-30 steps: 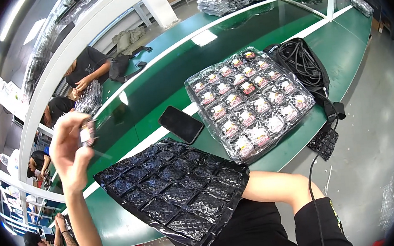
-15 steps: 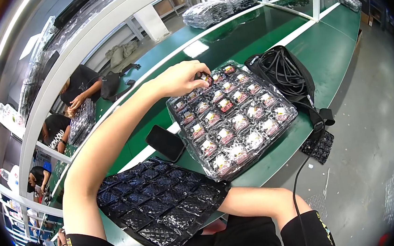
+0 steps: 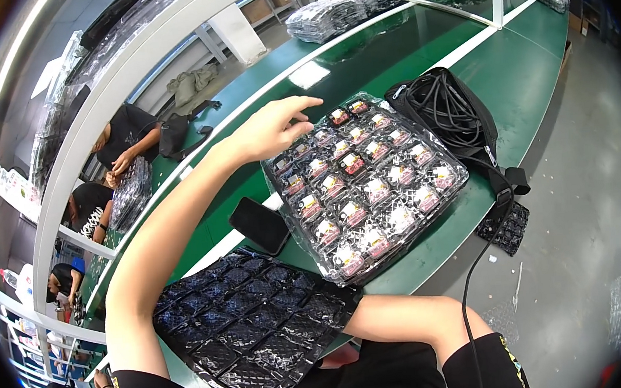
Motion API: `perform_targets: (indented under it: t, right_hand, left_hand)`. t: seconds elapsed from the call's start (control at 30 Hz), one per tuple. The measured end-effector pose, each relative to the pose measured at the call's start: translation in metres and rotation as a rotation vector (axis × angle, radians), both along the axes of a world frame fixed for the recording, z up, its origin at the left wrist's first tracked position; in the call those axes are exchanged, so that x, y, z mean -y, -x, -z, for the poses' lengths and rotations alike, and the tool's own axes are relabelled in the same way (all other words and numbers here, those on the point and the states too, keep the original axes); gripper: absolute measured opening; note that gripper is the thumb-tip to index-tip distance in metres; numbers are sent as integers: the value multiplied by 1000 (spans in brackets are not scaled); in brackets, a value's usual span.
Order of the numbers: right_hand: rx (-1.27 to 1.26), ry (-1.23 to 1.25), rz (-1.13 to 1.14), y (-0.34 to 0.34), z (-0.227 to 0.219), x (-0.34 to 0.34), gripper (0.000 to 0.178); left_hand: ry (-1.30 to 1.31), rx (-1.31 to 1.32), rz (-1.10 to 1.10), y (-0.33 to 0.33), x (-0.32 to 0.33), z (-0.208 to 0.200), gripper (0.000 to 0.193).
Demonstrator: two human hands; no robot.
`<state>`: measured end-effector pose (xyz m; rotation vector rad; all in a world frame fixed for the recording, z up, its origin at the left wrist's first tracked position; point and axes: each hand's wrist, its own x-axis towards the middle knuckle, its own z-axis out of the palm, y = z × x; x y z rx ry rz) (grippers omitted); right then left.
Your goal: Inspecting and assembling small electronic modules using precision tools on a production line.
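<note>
A clear plastic tray (image 3: 308, 247) lies tilted on the green table, its compartments filled with small dark items bearing pinkish-red and white patches (image 3: 352, 163). Over its far left corner hovers my left hand (image 3: 275, 127), fingers stretched and apart, holding nothing that I can see. Two darker small items (image 3: 339, 116) sit just right of its fingertips. Nearer my body, a black compartment tray (image 3: 255, 317) slants over the table edge and my lap. My right forearm (image 3: 402, 315) runs behind that black tray's right corner, which hides my right hand and its fingers.
A black phone-like slab (image 3: 260, 226) lies left of the clear tray. Behind it sits an open black bag (image 3: 444, 116) with coiled cable, a strap hanging off the table. Wrapped tray stacks (image 3: 325, 21) stand farther back. Co-workers (image 3: 128, 140) sit at left beyond a white frame (image 3: 64, 164).
My left hand has drawn back slightly left from the far row of the clear tray, its fingers straightening. The small item it was touching now shows uncovered. My right arm stays put.
</note>
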<state>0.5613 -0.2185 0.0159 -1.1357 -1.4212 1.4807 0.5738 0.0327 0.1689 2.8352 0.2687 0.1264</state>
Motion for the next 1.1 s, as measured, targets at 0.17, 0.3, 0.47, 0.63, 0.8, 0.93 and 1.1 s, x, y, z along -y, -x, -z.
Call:
perform_targets:
  t: [0.17,0.3,0.47,0.63,0.8,0.93,1.1]
  right_hand:
    - [16,-53,-90,14,-22,-10,38]
    - [41,-63,-177,27,-30,-19,39]
    - [78,-11,-350,60,-31,-13,40]
    - [163,40,-502,94,-33,-17,41]
    - [293,73,-701,119,-39,-11,42]
    - [386,99,-810,125,-40,-9,43]
    - [461,135,-932,131,-31,-12,45]
  left_hand:
    - [-13,-3,138,81,45,-23,38]
    - [42,-70,44,154,99,-55,37]
    - [231,-57,-32,260,161,-103,97]
    - [-47,-210,-124,320,239,-81,99]
    - [-527,69,-227,347,257,-29,40]
    - [-472,184,-443,402,244,-2,48]
    - [-284,183,-699,466,227,57,55]
